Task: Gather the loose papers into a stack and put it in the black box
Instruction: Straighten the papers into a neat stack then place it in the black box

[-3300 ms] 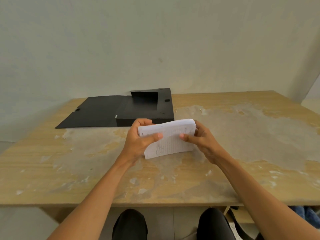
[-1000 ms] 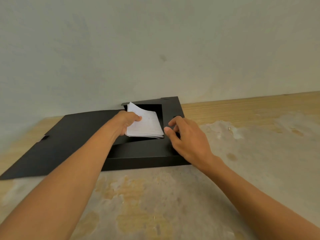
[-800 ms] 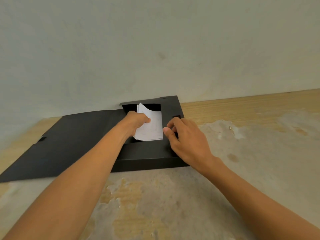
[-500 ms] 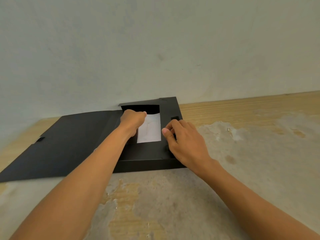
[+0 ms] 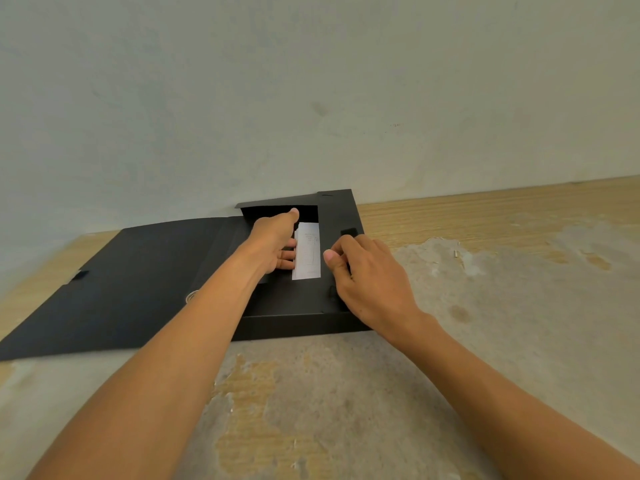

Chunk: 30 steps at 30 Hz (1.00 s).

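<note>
The black box (image 5: 291,306) lies open at the back of the table, its lid (image 5: 131,271) folded flat to the left. A stack of white printed papers (image 5: 308,251) lies inside it; only a narrow strip shows. My left hand (image 5: 272,237) reaches into the box, thumb stretched out, fingertips at the stack's left edge, possibly under it. My right hand (image 5: 367,271) grips the box's right flap, thumb on the inner edge beside the papers.
The box stands against a pale wall (image 5: 311,98) at the table's far edge. The worn wooden table (image 5: 502,306), with grey patches, stretches to the right and toward me. A small black tab (image 5: 349,232) sits on the right flap.
The stack went from both hands over the table into the box. In the last second it tipped from tilted to flat, and my left hand opened from a fist.
</note>
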Motion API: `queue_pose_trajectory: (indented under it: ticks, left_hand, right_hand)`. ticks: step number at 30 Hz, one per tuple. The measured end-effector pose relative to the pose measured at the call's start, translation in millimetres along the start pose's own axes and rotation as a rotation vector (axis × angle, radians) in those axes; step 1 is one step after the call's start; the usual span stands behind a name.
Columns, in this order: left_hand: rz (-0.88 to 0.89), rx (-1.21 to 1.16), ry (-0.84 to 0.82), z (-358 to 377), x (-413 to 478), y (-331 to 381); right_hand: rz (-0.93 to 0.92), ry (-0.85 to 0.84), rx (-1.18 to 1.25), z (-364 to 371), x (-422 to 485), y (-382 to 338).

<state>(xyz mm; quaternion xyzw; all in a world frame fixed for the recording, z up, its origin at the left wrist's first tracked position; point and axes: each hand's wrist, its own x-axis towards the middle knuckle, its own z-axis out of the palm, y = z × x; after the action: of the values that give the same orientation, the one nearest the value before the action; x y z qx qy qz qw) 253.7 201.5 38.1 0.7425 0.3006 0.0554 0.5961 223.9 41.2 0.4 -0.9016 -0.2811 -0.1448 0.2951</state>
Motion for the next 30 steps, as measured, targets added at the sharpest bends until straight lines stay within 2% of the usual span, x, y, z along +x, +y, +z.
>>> queue_pose_trajectory:
  ticks: [14,17,20,22,25,27,30]
  left_hand:
    - [0.027,-0.028,-0.008,-10,2,-2]
    - [0.096,0.059,0.023,-18,-3,-6]
    - [0.238,0.208,0.058,-35,-12,-15]
    - [0.316,0.298,0.092,-55,-18,-24]
    - [0.343,0.388,0.163,-99,-31,-52]
    - [0.318,0.464,0.239,-136,-40,-78]
    - [0.218,0.644,0.451,-191,-51,-114]
  right_hand:
    - [-0.02,0.023,-0.017,2,2,3]
    - [-0.023,0.02,-0.046,0,1,0]
    - [-0.054,-0.001,-0.161,-4,-3,-5]
    - [-0.063,-0.028,-0.267,-7,-8,-9]
    - [-0.074,-0.034,-0.37,-5,-23,-12]
    - [-0.065,-0.005,-0.352,-2,-34,-13]
    - [-0.019,0.031,-0.339,-2,-46,-13]
